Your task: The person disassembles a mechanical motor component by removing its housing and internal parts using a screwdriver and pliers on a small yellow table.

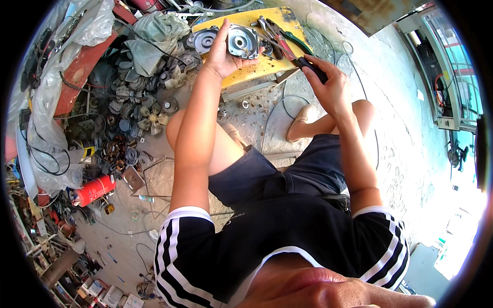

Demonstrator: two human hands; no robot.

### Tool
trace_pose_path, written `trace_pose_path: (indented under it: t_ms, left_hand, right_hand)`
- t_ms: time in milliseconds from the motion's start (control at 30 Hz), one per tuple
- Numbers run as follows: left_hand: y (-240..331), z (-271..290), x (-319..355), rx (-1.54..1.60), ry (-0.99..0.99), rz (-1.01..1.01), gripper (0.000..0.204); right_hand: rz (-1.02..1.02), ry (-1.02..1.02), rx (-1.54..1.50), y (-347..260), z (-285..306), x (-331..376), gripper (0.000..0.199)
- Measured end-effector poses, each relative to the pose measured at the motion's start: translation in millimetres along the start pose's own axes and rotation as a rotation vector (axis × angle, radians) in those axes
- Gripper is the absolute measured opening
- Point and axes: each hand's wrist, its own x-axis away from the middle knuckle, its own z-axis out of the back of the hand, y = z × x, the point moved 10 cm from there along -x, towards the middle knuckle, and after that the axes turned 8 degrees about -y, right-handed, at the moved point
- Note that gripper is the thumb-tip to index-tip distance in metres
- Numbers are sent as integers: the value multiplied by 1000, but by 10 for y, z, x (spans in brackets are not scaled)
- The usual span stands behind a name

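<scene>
My left hand point(221, 60) grips a squarish silver metal motor end cover point(250, 50), its round hollow inner face turned up. The thumb lies along its left side and fingers reach beneath it. A second round metal cover point(202, 41) is just left of that hand, over the yellow tabletop point(237, 78). My right hand point(331, 84) is closed around the black handle of a screwdriver point(315, 71). Its thin shaft slants up and left toward the held cover; whether the tip touches it I cannot tell.
Pliers with green handles point(297, 42) and other hand tools lie on the table's right half. A heap of motor parts point(138, 95) covers the floor at left, near a red cylinder point(96, 190). A black cable point(267, 120) loops across the concrete floor.
</scene>
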Motion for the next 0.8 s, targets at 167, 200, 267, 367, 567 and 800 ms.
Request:
trace_pose_path:
  t_ms: [167,200,267,367,567,800]
  left_hand:
    - [117,-184,36,-98,-134,-76,78]
    - [125,-243,34,-129,-164,-74,77]
    - [120,-283,15,-229,-101,-113,70]
    - [137,-201,9,-309,-23,-158,65]
    - [231,-181,42,-245,9,-216,65]
    - [172,-286,51,-287,-14,-183,65]
  right_hand:
    - [108,-12,109,-327,147,45,25]
    - [132,25,119,-347,177,41,24]
    - [182,73,184,-399,221,48,24]
    - [237,37,282,-472,192,58,23]
    - [149,-26,120,-467,299,123,24]
    - [315,35,269,-626,256,121,22]
